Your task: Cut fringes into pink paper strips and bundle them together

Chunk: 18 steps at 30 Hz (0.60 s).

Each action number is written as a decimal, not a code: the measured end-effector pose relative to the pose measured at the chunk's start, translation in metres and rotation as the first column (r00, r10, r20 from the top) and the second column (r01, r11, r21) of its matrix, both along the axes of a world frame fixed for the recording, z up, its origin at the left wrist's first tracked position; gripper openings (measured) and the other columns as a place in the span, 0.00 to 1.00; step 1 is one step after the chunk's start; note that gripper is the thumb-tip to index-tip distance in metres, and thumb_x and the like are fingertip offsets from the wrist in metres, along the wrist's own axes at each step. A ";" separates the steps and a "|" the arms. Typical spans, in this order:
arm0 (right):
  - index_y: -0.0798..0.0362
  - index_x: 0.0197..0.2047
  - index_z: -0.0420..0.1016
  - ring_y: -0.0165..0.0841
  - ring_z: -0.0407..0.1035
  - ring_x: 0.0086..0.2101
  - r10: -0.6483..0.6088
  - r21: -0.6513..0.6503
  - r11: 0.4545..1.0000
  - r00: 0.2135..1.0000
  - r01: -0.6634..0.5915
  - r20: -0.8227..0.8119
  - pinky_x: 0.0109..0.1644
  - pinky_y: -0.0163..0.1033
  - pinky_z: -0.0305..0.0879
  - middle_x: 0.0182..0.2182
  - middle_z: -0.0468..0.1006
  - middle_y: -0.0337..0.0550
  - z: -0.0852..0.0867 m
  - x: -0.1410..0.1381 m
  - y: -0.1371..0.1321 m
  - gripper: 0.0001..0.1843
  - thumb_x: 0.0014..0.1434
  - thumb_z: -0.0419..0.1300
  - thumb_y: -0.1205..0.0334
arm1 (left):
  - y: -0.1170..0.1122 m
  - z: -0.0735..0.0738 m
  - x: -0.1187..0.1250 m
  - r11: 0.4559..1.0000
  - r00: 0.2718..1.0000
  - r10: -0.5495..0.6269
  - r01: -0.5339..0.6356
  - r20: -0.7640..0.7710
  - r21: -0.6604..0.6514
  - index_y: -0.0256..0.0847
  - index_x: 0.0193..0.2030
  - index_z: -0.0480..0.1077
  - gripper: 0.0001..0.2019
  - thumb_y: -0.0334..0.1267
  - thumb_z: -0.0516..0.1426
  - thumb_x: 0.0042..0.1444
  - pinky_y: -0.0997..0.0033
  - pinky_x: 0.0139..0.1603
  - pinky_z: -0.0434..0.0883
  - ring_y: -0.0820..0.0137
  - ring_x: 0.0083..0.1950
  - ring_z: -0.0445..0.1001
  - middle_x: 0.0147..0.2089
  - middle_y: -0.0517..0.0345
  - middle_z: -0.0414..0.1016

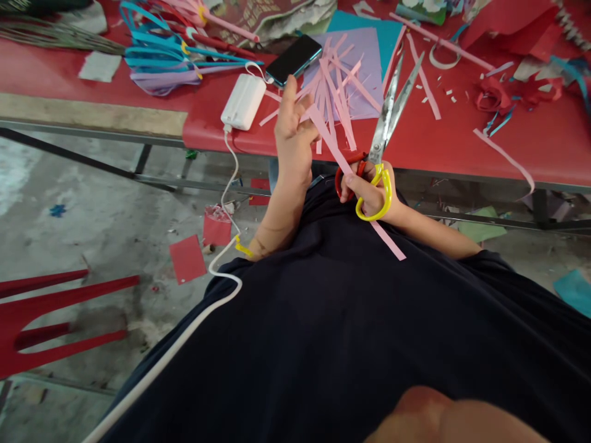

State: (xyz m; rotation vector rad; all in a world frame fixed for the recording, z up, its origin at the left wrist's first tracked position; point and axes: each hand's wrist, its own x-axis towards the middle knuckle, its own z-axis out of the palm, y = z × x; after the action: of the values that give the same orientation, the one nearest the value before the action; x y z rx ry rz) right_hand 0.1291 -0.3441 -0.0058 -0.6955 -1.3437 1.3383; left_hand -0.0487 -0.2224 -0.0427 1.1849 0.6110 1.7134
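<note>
My right hand point(369, 192) is closed through the red and yellow handles of a pair of scissors point(390, 111), whose steel blades stand apart and point up over the red table point(438, 144). My left hand point(292, 132) pinches the upper end of a long pink paper strip point(333, 151). That strip runs down to the right, behind the scissor handles, and ends over my dark shirt. Just beyond both hands, several cut pink strips point(339, 83) lie on a lilac sheet point(364, 55).
A black phone point(293, 59) and a white power bank point(243, 101) with a white cable point(229, 184) lie at the table edge. Blue and pink paper flowers point(161, 52) and red scraps point(498, 95) lie about. Red paper pieces point(187, 258) litter the concrete floor; a red chair point(41, 320) stands left.
</note>
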 end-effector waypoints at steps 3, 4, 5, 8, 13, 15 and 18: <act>0.49 0.26 0.71 0.32 0.71 0.23 -0.004 -0.036 0.999 0.999 0.002 -0.046 0.30 0.40 0.69 0.20 0.76 0.38 -0.005 -0.001 0.004 0.21 0.64 0.70 0.49 | -0.021 0.013 0.013 0.984 0.995 -0.102 0.102 0.004 -0.143 0.52 0.54 0.81 0.21 0.47 0.72 0.54 0.58 0.49 0.73 0.59 0.56 0.76 0.56 0.60 0.83; 0.49 0.26 0.71 0.32 0.71 0.22 0.008 -0.049 0.999 0.997 -0.012 -0.078 0.29 0.39 0.68 0.20 0.76 0.37 -0.006 -0.001 0.006 0.20 0.63 0.70 0.49 | -0.027 0.016 0.017 0.977 0.989 -0.148 0.147 0.004 -0.157 0.51 0.50 0.82 0.17 0.50 0.69 0.55 0.55 0.50 0.74 0.58 0.52 0.78 0.53 0.57 0.84; 0.49 0.26 0.71 0.32 0.70 0.21 0.031 -0.061 0.997 0.993 -0.038 -0.113 0.27 0.38 0.67 0.19 0.75 0.37 -0.006 -0.001 0.008 0.20 0.62 0.70 0.49 | -0.031 0.018 0.020 0.968 0.980 -0.198 0.197 0.011 -0.156 0.51 0.47 0.83 0.15 0.52 0.67 0.55 0.52 0.51 0.75 0.58 0.48 0.78 0.50 0.55 0.84; 0.49 0.25 0.69 0.32 0.68 0.18 0.149 -0.103 0.980 0.973 -0.169 -0.176 0.23 0.38 0.64 0.17 0.74 0.37 -0.004 0.000 0.013 0.19 0.61 0.69 0.50 | -0.034 0.016 0.021 0.946 0.953 -0.299 0.302 0.045 -0.120 0.54 0.40 0.83 0.14 0.57 0.64 0.55 0.48 0.48 0.76 0.59 0.40 0.75 0.42 0.53 0.83; 0.50 0.23 0.66 0.33 0.69 0.17 0.261 -0.190 0.934 0.942 -0.302 -0.213 0.21 0.37 0.64 0.17 0.73 0.38 0.006 0.005 0.016 0.20 0.57 0.69 0.50 | -0.029 0.012 0.018 0.930 0.930 -0.362 0.365 0.068 -0.046 0.54 0.38 0.77 0.18 0.64 0.64 0.58 0.49 0.45 0.76 0.61 0.38 0.71 0.39 0.52 0.77; 0.50 0.24 0.66 0.33 0.69 0.17 0.292 -0.199 0.921 0.931 -0.336 -0.219 0.21 0.37 0.64 0.18 0.74 0.38 0.009 0.007 0.015 0.19 0.56 0.68 0.50 | -0.033 0.017 0.022 0.941 0.939 -0.336 0.337 0.072 0.000 0.51 0.35 0.72 0.20 0.65 0.64 0.60 0.52 0.44 0.75 0.64 0.37 0.69 0.35 0.54 0.71; 0.50 0.24 0.67 0.32 0.69 0.17 0.328 -0.193 0.910 0.923 -0.366 -0.203 0.23 0.38 0.66 0.18 0.73 0.38 0.010 0.006 0.013 0.21 0.57 0.68 0.47 | -0.045 0.029 0.031 0.971 0.972 -0.214 0.201 0.093 0.130 0.47 0.33 0.66 0.21 0.59 0.62 0.67 0.59 0.40 0.72 0.67 0.34 0.67 0.32 0.58 0.62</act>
State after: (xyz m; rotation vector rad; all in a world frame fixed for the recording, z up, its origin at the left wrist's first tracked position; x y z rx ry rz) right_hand 0.1352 -0.3315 0.0043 -0.4929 -1.2269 1.8202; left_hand -0.0174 -0.2678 -0.0133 1.1878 0.3100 1.6397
